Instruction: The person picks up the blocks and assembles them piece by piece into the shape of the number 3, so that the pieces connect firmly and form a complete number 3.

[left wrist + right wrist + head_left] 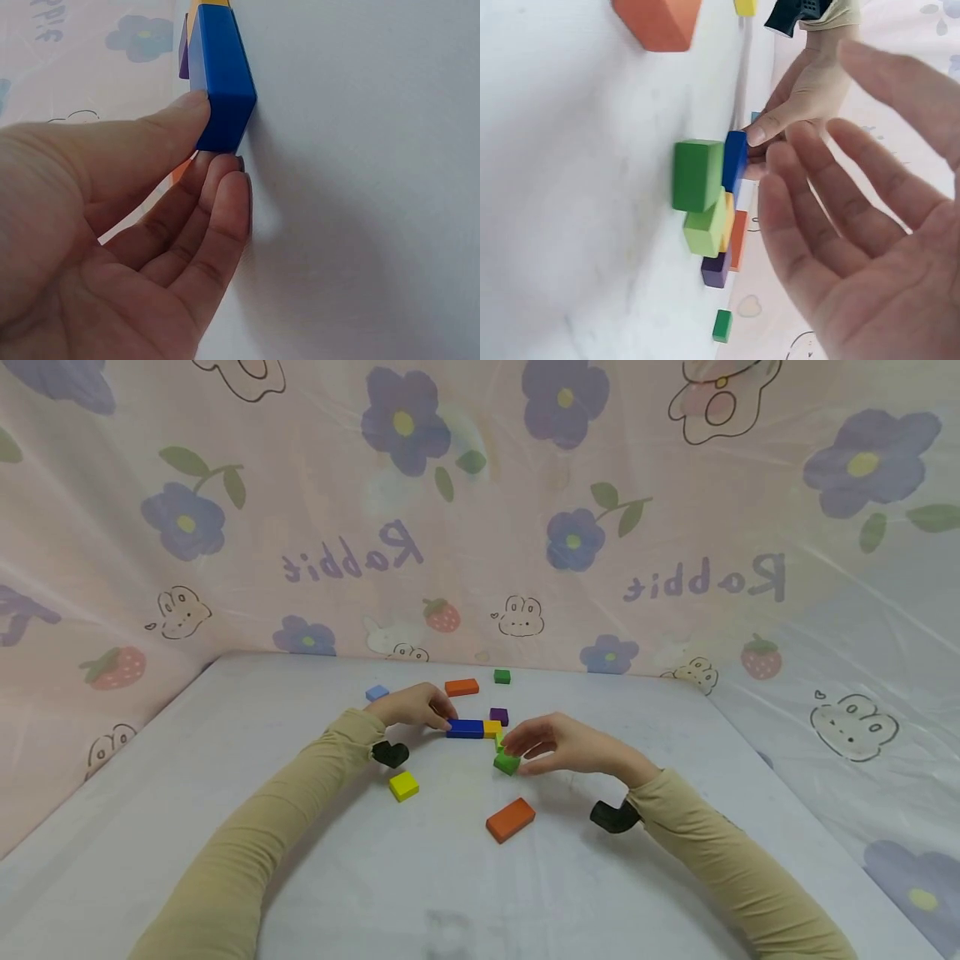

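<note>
A long blue block (465,729) lies on the table with an orange-yellow block (492,728) against its right end. My left hand (417,705) holds the blue block's left end, its thumb on the block in the left wrist view and the other fingers curled by the end face. A light green block (705,227) and a darker green block (507,763) sit in a row nearer me from the orange-yellow one. Beside these green blocks my right hand (573,745) hovers, fingers loosely bent and apart, holding nothing. Behind the orange-yellow block is a purple block (498,717).
Nearer me lie an orange block (511,820) and a yellow block (403,786). Farther back are another orange block (461,687), a small green block (502,677) and a light blue block (377,692). Patterned curtain (465,527) hangs along the table's back edge.
</note>
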{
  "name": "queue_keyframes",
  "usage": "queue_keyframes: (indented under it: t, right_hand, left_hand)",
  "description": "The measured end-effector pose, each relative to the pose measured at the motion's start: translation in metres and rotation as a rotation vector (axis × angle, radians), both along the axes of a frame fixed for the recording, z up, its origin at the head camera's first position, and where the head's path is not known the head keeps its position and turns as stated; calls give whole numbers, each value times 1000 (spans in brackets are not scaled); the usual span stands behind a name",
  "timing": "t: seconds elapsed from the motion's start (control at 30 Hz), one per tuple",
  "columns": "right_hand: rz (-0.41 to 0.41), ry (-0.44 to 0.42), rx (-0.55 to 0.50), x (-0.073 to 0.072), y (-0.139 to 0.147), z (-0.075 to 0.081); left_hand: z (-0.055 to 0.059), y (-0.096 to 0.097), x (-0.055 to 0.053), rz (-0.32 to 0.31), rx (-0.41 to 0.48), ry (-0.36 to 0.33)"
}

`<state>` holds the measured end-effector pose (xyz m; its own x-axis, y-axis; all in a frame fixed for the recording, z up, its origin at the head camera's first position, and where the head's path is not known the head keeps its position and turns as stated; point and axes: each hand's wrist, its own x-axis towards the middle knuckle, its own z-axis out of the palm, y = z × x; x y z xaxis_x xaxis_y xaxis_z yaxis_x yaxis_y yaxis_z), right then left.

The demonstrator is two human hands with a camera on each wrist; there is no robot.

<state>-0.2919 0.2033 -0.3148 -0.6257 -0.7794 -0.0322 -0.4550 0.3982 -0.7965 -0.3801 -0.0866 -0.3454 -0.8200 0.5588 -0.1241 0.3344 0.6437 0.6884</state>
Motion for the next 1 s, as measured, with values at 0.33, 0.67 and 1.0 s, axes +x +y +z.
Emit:
queue_keyframes:
  t: [0.33, 0.67, 1.0]
  right_hand:
    - [107, -19, 7, 7, 1, -12]
    - [164, -40, 31, 13, -5, -20]
    - [160, -39, 65, 18, -10, -25]
  left_hand:
    - [1, 0, 2, -13, 11, 3]
    - [2, -2, 3, -26, 11, 17]
    - [0, -2, 0, -6, 7, 4]
